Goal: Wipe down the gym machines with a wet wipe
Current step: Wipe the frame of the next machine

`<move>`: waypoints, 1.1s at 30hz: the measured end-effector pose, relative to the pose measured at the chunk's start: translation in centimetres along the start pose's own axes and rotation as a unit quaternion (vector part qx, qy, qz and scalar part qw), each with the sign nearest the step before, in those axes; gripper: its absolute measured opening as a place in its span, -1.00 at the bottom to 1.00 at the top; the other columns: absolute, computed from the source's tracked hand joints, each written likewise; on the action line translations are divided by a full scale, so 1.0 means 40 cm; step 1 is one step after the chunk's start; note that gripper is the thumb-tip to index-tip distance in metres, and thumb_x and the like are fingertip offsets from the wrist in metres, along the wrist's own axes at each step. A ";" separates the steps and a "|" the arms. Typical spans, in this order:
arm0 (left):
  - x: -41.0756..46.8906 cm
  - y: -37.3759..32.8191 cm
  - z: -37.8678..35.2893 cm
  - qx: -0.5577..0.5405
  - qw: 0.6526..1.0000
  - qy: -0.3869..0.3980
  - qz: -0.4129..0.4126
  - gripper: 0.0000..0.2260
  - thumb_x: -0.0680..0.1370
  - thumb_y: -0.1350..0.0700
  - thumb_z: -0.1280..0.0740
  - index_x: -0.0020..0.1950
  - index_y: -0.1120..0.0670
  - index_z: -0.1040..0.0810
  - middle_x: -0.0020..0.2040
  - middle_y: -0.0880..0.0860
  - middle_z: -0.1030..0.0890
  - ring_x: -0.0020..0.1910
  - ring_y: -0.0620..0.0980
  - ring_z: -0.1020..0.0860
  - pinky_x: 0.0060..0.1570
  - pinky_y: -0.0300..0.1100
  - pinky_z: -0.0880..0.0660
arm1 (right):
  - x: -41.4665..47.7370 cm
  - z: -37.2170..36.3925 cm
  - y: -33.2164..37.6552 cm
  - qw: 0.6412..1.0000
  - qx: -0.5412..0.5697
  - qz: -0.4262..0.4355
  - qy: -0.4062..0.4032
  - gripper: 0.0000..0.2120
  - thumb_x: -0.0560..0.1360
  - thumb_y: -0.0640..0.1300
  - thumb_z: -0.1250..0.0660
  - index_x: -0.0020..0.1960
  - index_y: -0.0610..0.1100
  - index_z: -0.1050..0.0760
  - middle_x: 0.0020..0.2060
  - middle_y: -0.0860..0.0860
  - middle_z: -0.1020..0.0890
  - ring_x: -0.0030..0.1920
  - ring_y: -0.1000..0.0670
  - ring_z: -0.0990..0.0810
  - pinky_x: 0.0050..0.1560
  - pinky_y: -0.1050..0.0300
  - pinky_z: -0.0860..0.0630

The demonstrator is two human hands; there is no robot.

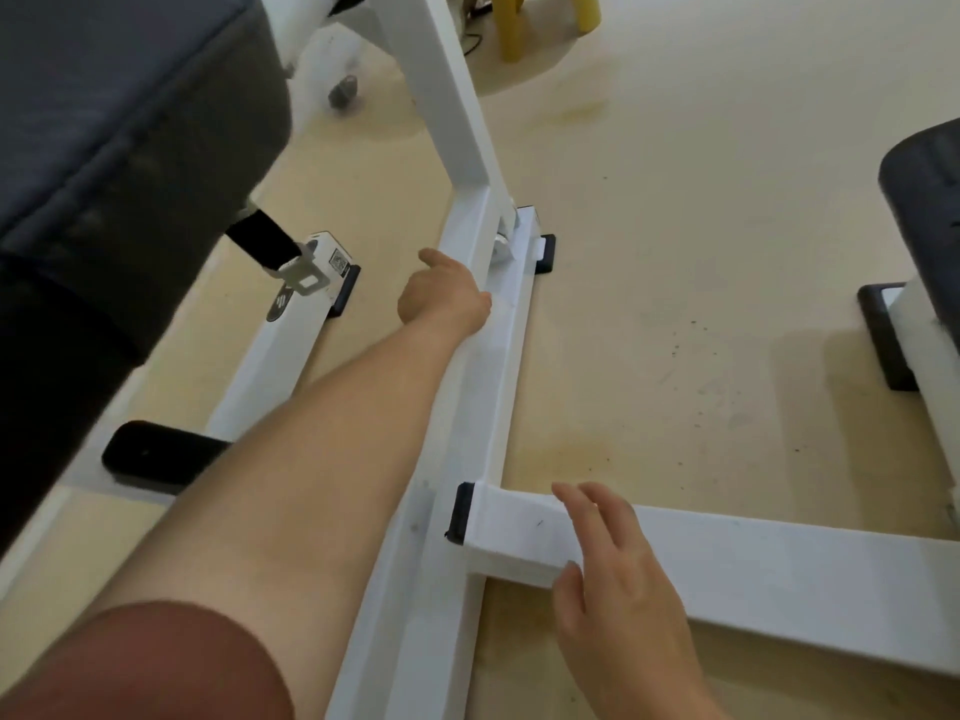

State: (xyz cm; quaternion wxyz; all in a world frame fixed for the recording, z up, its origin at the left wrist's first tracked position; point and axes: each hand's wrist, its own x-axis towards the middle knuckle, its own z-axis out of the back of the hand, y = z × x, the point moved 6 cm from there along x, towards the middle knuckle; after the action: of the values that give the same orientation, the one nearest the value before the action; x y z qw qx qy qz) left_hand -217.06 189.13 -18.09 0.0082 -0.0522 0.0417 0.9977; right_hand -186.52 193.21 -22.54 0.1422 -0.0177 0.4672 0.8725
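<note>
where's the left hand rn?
Head view, centre-left: the left hand is on the long white floor rail, just short of where the slanted upright joins it. Its fingers are hidden behind the rail.

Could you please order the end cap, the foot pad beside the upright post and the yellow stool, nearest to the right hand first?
1. End cap, just left of the right hand.
2. Foot pad, mid-frame.
3. Yellow stool, top edge.

Padded seat (130, 122) left of the floor rail (483, 402), crossbar (779, 569) right.
</note>
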 end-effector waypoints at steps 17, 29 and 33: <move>-0.073 0.011 -0.010 0.021 1.000 -0.010 -0.002 -0.28 0.62 -0.14 -0.14 0.56 0.19 0.16 0.43 0.25 -0.25 0.34 0.21 -0.37 0.17 0.04 -0.39 | 0.028 -0.047 -0.067 0.990 -0.045 -0.005 0.137 -0.30 0.55 -0.29 -0.07 0.58 0.02 0.14 0.57 0.13 0.06 0.55 0.11 0.16 0.49 0.21 0.03; -0.491 0.267 -0.058 -0.010 1.000 0.012 0.017 -0.30 0.63 -0.20 -0.03 0.56 0.11 0.26 0.37 0.23 -0.32 0.17 0.21 -0.49 -0.16 -0.05 -0.34 | -0.113 -0.027 -0.047 0.998 0.050 -0.042 0.027 -0.40 0.48 -0.32 -0.18 0.49 -0.06 -0.21 0.42 0.01 -0.32 0.42 0.01 -0.30 0.29 0.19 -0.27; -0.623 0.343 -0.075 0.003 0.999 0.032 0.028 -0.20 0.59 -0.16 -0.18 0.56 0.09 0.30 0.33 0.20 -0.34 0.11 0.17 -0.51 -0.20 -0.07 -0.37 | -0.141 -0.042 0.046 0.996 0.093 0.010 0.013 -0.39 0.44 -0.35 -0.18 0.46 -0.04 -0.26 0.33 0.01 -0.38 0.26 0.01 -0.43 0.16 0.18 -0.38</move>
State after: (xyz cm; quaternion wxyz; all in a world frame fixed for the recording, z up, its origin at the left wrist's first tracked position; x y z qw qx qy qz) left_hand -192.24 174.92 -17.33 -0.0213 -0.0832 0.0460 0.9952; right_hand -181.76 189.58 -21.08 0.1285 -0.0113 0.5485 0.8262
